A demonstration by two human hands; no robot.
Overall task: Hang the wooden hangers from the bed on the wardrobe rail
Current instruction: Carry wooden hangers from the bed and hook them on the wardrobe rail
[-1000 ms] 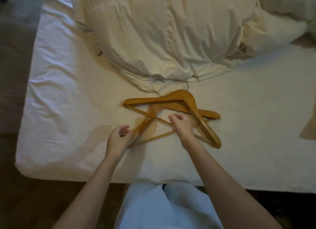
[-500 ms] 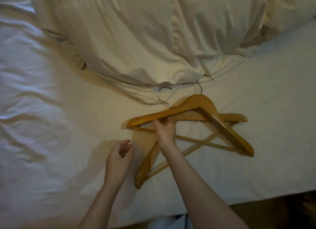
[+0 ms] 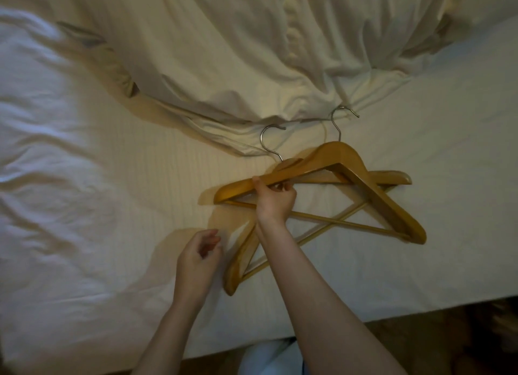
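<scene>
Two wooden hangers lie crossed on the bed (image 3: 84, 178), near its front edge. The top hanger (image 3: 372, 189) sits over the lower hanger (image 3: 241, 262), whose one arm pokes out down-left and the other out to the right behind the top one. Both metal hooks point up toward the duvet (image 3: 224, 52); the top hanger's hook (image 3: 340, 119) just touches the duvet's hem, and the lower hanger's hook (image 3: 270, 140) sits just beside it.

The right hand (image 3: 276, 201) is wrapped around the left arm of the top hanger, fingers curled over the wood. The left hand (image 3: 197, 259) hovers just left of the lower hanger's down-left arm, fingers loosely curled, holding nothing, not touching the wood as far as I can tell.

No brand stamp, label or writing readable on either hanger; it's dim and a bit blurry.
</scene>
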